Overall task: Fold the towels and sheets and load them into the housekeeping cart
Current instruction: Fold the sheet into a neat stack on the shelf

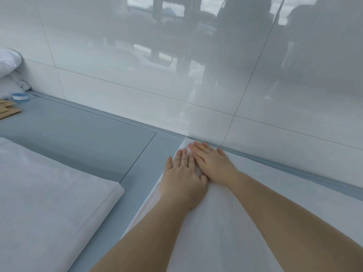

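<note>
Both flat, fingers straight: left hand (pixel 183 173) & right hand (pixel 213 163) press white sheet (pixel 225 222) corner.

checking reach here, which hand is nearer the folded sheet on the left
Left. The left hand lies flat by the near edge of the sheet being smoothed, facing the folded sheet; the right hand lies farther away.

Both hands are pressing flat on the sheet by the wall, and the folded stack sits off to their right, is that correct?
Not quite. In the head view the left hand and right hand do press flat on the sheet by the wall, but the folded stack sits to their left.
</note>
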Available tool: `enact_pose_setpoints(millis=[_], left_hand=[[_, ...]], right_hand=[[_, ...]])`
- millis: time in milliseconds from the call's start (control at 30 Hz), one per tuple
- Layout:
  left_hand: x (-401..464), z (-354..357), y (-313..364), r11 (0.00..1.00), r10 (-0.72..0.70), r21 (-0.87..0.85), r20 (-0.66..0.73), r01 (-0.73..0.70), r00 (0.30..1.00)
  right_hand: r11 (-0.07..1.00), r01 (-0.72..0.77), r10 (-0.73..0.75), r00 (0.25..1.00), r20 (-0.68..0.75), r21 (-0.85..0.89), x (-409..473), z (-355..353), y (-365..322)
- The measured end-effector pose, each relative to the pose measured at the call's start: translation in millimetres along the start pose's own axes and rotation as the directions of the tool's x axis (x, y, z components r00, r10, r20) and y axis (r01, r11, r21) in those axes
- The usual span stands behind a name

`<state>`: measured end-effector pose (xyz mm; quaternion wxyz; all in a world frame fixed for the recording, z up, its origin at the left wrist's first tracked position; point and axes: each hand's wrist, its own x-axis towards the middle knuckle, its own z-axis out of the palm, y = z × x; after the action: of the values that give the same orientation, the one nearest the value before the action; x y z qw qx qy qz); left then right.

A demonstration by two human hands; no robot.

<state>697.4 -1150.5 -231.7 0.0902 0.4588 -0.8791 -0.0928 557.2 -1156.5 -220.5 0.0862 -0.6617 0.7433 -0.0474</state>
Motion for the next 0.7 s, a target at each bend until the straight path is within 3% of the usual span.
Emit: enact_pose_setpoints(millis=[133, 300, 367, 567, 633, 700], left_hand=[[-12, -3, 1, 0.999, -0.048, -0.001, 0.026, 0.048, 0.999], [-38, -1, -5, 0.995, -0.095, 0.006, 0.002, 0.095, 0.995], [-41, -1, -7, 0.995, -0.094, 0.022, 0.01, 0.094, 0.995], [-36, -3, -4, 0.994, -0.096, 0.057, 0.069, 0.092, 0.993], [-33, -5, 1, 0.989, -0.11, 0.107, 0.089, 0.1, 0.99], [-30, -4, 16, 0.976, -0.152, 0.167, 0.085, 0.136, 0.985]], right_hand=[[0.999, -0.039, 0.04, 0.999, 0.015, -0.035, 2, 3, -9], [0.987, 0.159, -0.16, 0.987, -0.025, -0.033, -20, 12, -26], [0.984, 0.172, -0.173, 0.985, -0.014, -0.036, -29, 11, -22], [0.978, -0.179, 0.182, 0.983, 0.014, -0.102, -92, -8, 66], [0.931, -0.338, 0.33, 0.941, -0.075, -0.139, -127, -14, 97], [0.902, -0.407, 0.377, 0.905, -0.195, -0.146, -157, -16, 107]])
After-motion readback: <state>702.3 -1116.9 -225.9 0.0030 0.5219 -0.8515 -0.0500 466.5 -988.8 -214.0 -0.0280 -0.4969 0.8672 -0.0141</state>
